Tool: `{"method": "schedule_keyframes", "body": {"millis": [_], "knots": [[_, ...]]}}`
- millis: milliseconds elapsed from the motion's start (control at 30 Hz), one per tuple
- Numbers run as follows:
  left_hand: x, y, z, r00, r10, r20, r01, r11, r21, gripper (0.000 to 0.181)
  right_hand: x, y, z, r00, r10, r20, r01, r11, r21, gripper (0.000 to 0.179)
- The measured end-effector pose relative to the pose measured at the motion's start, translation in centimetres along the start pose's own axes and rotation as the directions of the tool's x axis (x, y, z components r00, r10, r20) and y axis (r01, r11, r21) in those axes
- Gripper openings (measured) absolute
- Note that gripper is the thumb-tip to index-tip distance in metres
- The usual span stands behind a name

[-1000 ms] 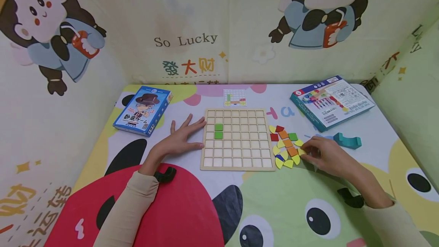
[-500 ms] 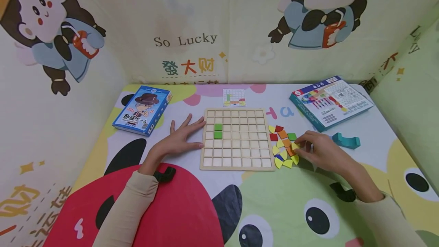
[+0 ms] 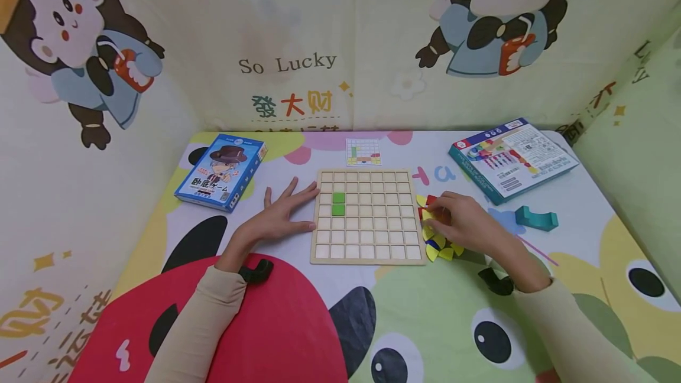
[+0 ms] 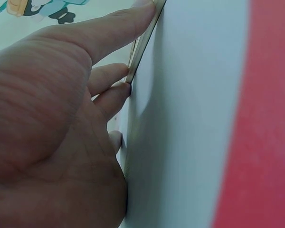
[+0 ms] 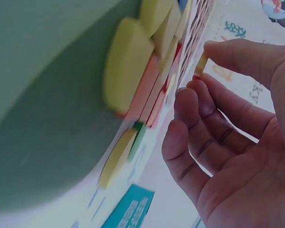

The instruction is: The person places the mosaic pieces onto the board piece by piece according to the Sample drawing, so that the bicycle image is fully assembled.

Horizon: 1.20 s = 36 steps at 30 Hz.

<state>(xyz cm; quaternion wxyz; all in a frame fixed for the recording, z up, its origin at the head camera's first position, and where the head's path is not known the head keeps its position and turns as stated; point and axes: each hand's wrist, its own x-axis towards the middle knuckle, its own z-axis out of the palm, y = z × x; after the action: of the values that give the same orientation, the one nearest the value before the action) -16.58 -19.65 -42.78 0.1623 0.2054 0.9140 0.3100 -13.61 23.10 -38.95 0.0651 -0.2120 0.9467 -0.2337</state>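
Backdrop (image 3: pixel 340 16): "So Lucky"; left fingers (image 3: pixel 304 195) spread, touching board (image 3: pixel 368 223); right fingers (image 5: pixel 235 99) pinch yellow piece (image 5: pixel 201 65).

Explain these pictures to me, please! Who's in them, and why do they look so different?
You're seeing a person's bare left hand and right hand. The wide picture is from a camera on the person's head, looking down at the table. The two close-up pictures are from cameras worn on each wrist.

On the table lie a board with two green tiles, some loose tiles, a card, a blue box, a teal-sided box and a teal block.

The left hand touches the board's edge. The right hand pinches a yellow tile.
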Motion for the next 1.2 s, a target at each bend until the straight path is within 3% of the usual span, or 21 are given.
{"method": "schedule_keyframes", "body": {"millis": [200, 1200], "knots": [[-0.1, 0.0, 0.0, 1.000, 0.004, -0.002, -0.004, 1.000, -0.010, 0.086, 1.4, -0.9, 0.5, 0.999, -0.036, -0.024, 0.036, 0.999, -0.004, 0.021], [0.0, 0.1, 0.1, 1.000, 0.007, 0.002, -0.007, 1.000, -0.013, 0.085, 6.8, -5.9, 2.6, 0.999, -0.046, -0.018, 0.046, 0.999, -0.014, 0.025]]}}
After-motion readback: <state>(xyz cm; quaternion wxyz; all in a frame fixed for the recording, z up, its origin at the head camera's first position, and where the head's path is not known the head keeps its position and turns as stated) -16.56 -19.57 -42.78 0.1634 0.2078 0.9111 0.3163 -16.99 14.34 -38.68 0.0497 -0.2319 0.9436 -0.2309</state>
